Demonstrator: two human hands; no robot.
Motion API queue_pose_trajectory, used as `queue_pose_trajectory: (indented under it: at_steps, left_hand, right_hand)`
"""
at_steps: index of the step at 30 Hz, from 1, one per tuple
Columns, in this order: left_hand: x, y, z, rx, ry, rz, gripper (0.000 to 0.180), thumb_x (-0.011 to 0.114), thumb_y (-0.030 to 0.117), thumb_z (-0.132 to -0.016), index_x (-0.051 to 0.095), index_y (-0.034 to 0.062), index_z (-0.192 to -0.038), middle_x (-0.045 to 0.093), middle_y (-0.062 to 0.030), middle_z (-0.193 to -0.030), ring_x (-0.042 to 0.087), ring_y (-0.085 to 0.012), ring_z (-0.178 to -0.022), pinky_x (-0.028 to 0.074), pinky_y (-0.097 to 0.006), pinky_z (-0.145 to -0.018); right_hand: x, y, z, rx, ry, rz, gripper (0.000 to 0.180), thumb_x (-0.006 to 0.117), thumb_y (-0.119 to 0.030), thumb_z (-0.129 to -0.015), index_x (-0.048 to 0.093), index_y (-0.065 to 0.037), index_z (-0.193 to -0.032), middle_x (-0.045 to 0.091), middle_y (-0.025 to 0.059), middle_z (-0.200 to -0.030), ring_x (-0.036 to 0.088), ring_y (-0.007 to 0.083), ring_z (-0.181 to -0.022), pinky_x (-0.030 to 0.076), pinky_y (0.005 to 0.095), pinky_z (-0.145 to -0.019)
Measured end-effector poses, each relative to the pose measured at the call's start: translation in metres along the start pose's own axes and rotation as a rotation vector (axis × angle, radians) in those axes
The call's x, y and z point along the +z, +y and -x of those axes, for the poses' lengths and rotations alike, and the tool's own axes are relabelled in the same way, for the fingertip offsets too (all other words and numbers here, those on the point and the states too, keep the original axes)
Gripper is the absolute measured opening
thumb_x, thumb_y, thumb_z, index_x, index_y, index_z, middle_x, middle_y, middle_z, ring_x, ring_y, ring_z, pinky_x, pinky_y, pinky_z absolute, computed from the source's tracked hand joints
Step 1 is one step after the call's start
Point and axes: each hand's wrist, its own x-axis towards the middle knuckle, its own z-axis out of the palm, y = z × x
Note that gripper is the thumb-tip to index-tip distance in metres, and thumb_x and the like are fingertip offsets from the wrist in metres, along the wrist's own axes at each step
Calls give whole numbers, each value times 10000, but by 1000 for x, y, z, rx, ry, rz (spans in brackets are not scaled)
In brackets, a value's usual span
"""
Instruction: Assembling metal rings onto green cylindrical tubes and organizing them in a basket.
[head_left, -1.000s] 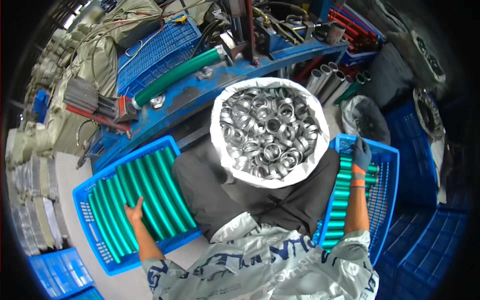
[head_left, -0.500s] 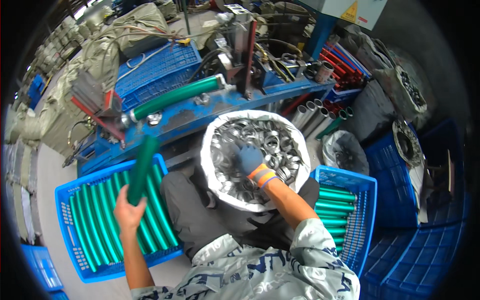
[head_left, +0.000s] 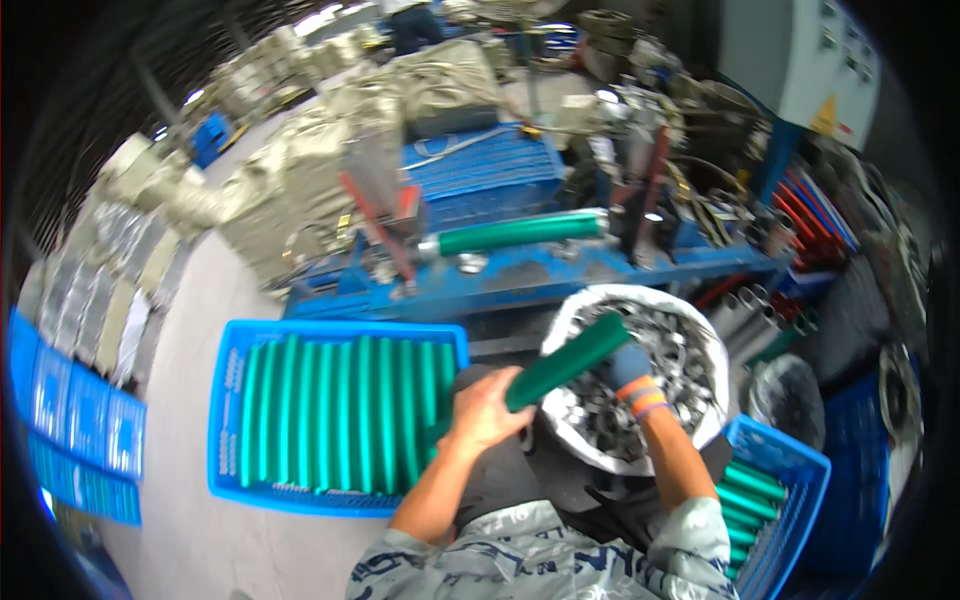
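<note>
Green and smooth, a tube (head_left: 565, 362) is slanting up and to the right from the person's left hand (head_left: 485, 408), its far end hanging over the left part of a white sack (head_left: 720, 385). The bare left hand is closing around the tube's lower part, fingers wrapped and the grip leaving no slack that shows. It is hovering just off the right edge of the left blue crate (head_left: 340, 328), with the forearm passing by that crate's near right corner.

The right hand (head_left: 630, 368), in a dark glove with an orange cuff, is reaching inside the sack's rim and pointing down among loose metal rings (head_left: 680, 350). Its fingertips are disappearing behind the tube and the rings, so I cannot tell how far open it is or whether it is holding one.

In the left crate, more green tubes (head_left: 345, 415) are lying side by side, running from the far edge toward the near edge and stopping short of it. Pale floor (head_left: 215, 290) is stretching along the crate's left edge. Beyond its far edge, the blue bench (head_left: 480, 288) is standing close, leaving only a narrow gap. The right blue crate (head_left: 780, 443) is sitting near the sack, its far left corner closest to the rim, with shorter-looking green tubes (head_left: 750, 500) lying inside.
</note>
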Motion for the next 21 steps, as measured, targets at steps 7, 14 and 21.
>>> queue_pose_trajectory:
  at_steps: [7, 14, 21]
  left_hand:
    - [-21, 2, -6, 36, -65, 62, 655, 949, 355, -805, 759, 108, -1382, 813, -187, -1304, 791, -416, -1220, 633, -495, -1046]
    - [-36, 8, 4, 73, -84, -54, 666, 901, 138, -786, 729, 90, -1428, 832, -181, -1256, 819, -403, -1146, 644, -479, -992]
    - [-44, 42, -1, 247, -245, -99, 640, 859, 144, -759, 740, 126, -1388, 776, -135, -1086, 771, -400, -1025, 623, -506, -885]
  right_hand:
    - [-51, 8, 102, 195, 343, -407, 319, 896, -268, -977, 819, -40, -1187, 803, 205, -1300, 807, 317, -948, 631, 425, -804]
    - [-117, -50, 123, 306, 144, -2120, 1057, 927, -533, -972, 443, -41, -1771, 711, 157, -1545, 713, 248, -1387, 572, 382, -1157]
    - [-144, -60, 127, 311, 242, -2021, 921, 859, -502, -1045, 483, -32, -1742, 736, 142, -1503, 719, 204, -1355, 602, 397, -1125]
